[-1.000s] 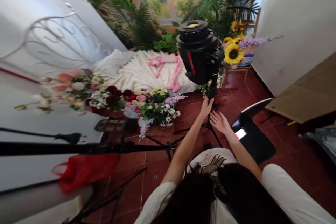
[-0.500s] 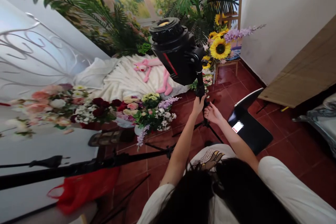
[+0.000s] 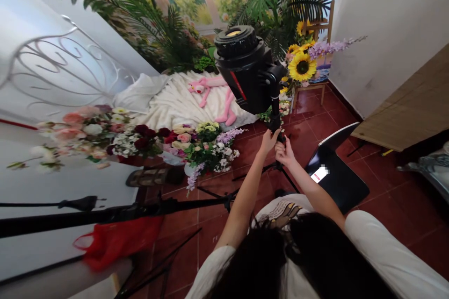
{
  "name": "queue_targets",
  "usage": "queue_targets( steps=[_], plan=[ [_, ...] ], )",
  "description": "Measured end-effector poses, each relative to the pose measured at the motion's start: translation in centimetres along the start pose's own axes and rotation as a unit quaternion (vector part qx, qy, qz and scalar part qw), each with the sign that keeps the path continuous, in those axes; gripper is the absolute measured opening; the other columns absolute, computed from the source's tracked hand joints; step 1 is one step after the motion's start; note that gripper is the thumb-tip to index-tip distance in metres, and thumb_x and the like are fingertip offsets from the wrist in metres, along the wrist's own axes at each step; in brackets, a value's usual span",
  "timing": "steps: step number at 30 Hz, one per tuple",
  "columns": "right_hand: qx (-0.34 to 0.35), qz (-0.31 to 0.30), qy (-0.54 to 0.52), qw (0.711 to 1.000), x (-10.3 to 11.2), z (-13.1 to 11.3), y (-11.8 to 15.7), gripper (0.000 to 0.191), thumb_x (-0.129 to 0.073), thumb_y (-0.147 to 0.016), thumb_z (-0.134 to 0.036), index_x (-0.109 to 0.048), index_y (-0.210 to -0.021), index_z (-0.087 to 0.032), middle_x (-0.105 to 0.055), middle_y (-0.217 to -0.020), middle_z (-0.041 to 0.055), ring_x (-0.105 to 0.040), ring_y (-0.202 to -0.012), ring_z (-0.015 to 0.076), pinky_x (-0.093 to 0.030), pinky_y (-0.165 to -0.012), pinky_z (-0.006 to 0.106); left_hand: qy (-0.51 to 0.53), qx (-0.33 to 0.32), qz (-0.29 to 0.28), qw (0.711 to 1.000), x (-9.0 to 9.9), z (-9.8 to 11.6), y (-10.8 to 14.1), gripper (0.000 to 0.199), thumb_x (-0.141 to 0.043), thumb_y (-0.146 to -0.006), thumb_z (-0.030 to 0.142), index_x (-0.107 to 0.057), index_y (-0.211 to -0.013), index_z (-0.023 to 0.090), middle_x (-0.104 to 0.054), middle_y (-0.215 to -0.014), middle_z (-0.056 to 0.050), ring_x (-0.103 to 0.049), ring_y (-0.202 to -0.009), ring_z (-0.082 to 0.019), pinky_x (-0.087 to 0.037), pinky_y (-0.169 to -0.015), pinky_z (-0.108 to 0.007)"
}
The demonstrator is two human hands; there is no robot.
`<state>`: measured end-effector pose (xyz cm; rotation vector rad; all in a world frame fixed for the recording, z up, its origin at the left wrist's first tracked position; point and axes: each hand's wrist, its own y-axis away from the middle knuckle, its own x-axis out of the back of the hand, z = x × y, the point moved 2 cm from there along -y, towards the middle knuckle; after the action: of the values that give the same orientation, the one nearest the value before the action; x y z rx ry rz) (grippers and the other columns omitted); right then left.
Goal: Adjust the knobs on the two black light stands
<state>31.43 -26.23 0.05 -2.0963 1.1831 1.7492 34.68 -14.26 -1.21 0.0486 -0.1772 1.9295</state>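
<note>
A black studio light (image 3: 242, 70) with a red stripe stands upright on a black light stand in the middle of the view. My left hand (image 3: 271, 141) is wrapped round the stand's pole just below the lamp. Close beside it, my right hand (image 3: 284, 151) has its fingers closed at a black knob or collar on the same pole, slightly lower. The fingertips of both hands are partly hidden by the pole. Below the hands, the stand's legs (image 3: 289, 178) spread over the red tiled floor.
A black chair (image 3: 342, 182) with a white label stands right of my arms. Another black stand's pole (image 3: 122, 212) crosses the lower left. Flowers (image 3: 182, 142), a white blanket (image 3: 168, 103) with a pink plush toy (image 3: 228, 111), and sunflowers (image 3: 301, 66) lie beyond.
The view has shifted, so the scene sits slightly further right. My right hand's fingers, looser before, are now closed at the pole's knob. My left hand stays on the pole.
</note>
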Motion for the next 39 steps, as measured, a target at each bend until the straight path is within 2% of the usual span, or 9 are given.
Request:
queue_targets(
  steps=[4,6,10,12,19,23,28,33,39],
  plan=[
    [0.056,0.022,0.124,0.990,-0.1,-0.6,-0.6,0.055,-0.066,-0.098,-0.042,-0.022,-0.067,-0.026,-0.023,-0.049,-0.0120,-0.015,-0.042,0.0080,-0.019,-0.038,0.019,0.012,-0.003,-0.005,1.000,0.0,0.0,-0.1,0.040,-0.074,-0.091,0.056,-0.075,-0.100,0.017,-0.080,-0.101,-0.011,-0.074,-0.090,-0.022,-0.059,-0.088,-0.035],
    [0.103,0.057,0.271,0.955,-0.2,-2.0,-0.4,0.052,-0.074,-0.086,-0.036,-0.026,-0.067,-0.027,-0.021,-0.050,-0.0122,-0.014,-0.044,0.0090,-0.018,-0.040,0.021,0.013,0.001,-0.012,1.000,0.0,0.1,-0.1,0.038,-0.074,-0.092,0.053,-0.075,-0.098,0.016,-0.080,-0.102,-0.012,-0.075,-0.092,-0.024,-0.060,-0.090,-0.037],
    [0.195,0.063,0.599,0.774,-1.6,-6.2,1.2,0.043,-0.079,-0.066,-0.019,-0.037,-0.062,-0.025,-0.033,-0.056,-0.0089,-0.027,-0.055,0.0105,-0.028,-0.052,0.023,0.013,0.003,-0.012,1.000,-0.1,0.3,0.0,0.035,-0.074,-0.092,0.050,-0.076,-0.100,0.016,-0.081,-0.105,-0.013,-0.076,-0.097,-0.026,-0.060,-0.094,-0.040],
    [0.224,0.036,0.664,0.713,-2.8,-7.5,2.0,0.037,-0.081,-0.063,-0.018,-0.044,-0.065,-0.025,-0.045,-0.063,-0.0067,-0.037,-0.062,0.0123,-0.035,-0.058,0.024,0.025,0.000,-0.009,1.000,-0.2,0.3,0.0,0.033,-0.074,-0.093,0.048,-0.076,-0.102,0.016,-0.081,-0.107,-0.013,-0.076,-0.101,-0.026,-0.060,-0.098,-0.041],
    [0.412,0.021,0.552,0.725,-7.7,-7.5,-0.2,0.066,-0.094,-0.059,-0.027,-0.058,-0.114,-0.027,-0.065,-0.117,0.0051,-0.063,-0.110,0.0225,-0.054,-0.096,0.035,0.055,0.000,-0.030,0.998,-0.4,-0.5,-0.3,0.027,-0.072,-0.093,0.039,-0.075,-0.106,0.015,-0.079,-0.114,-0.017,-0.075,-0.110,-0.028,-0.056,-0.108,-0.048],
    [0.389,-0.024,0.545,0.743,-9.3,-7.0,-3.6,0.048,-0.089,-0.068,-0.038,-0.060,-0.104,-0.025,-0.068,-0.096,0.0020,-0.067,-0.092,0.0203,-0.055,-0.091,0.036,0.043,-0.003,-0.028,0.999,-0.6,-1.0,-0.3,0.035,-0.069,-0.095,0.037,-0.070,-0.121,0.015,-0.075,-0.129,-0.018,-0.070,-0.122,-0.030,-0.052,-0.115,-0.050],
    [0.432,0.070,0.559,0.704,-9.3,-6.7,-5.7,0.039,-0.085,-0.065,-0.044,-0.054,-0.075,-0.024,-0.059,-0.068,-0.0035,-0.059,-0.071,0.0182,-0.054,-0.077,0.035,0.053,-0.013,-0.031,0.998,-1.4,-1.2,0.0,0.044,-0.062,-0.099,0.038,-0.063,-0.136,0.015,-0.069,-0.141,-0.018,-0.058,-0.144,-0.030,-0.041,-0.127,-0.052],
    [0.519,0.121,0.522,0.666,-10.8,-6.2,-5.3,0.023,-0.073,-0.072,-0.035,-0.059,-0.087,-0.024,-0.065,-0.076,0.0000,-0.066,-0.083,0.0216,-0.056,-0.084,0.035,0.065,-0.034,-0.051,0.996,-1.1,-0.2,-0.5,0.036,-0.058,-0.102,0.042,-0.067,-0.128,0.017,-0.072,-0.132,-0.015,-0.061,-0.140,-0.028,-0.042,-0.127,-0.049],
    [0.529,0.091,0.529,0.658,-14.8,-8.6,-4.9,0.026,-0.073,-0.068,-0.028,-0.056,-0.086,-0.023,-0.061,-0.074,-0.0029,-0.062,-0.073,0.0184,-0.057,-0.078,0.034,-0.010,-0.038,-0.067,0.997,-0.2,1.1,-0.4,0.036,-0.054,-0.105,0.047,-0.067,-0.120,0.017,-0.077,-0.113,-0.011,-0.072,-0.117,-0.025,-0.053,-0.114,-0.042]
  ],
)
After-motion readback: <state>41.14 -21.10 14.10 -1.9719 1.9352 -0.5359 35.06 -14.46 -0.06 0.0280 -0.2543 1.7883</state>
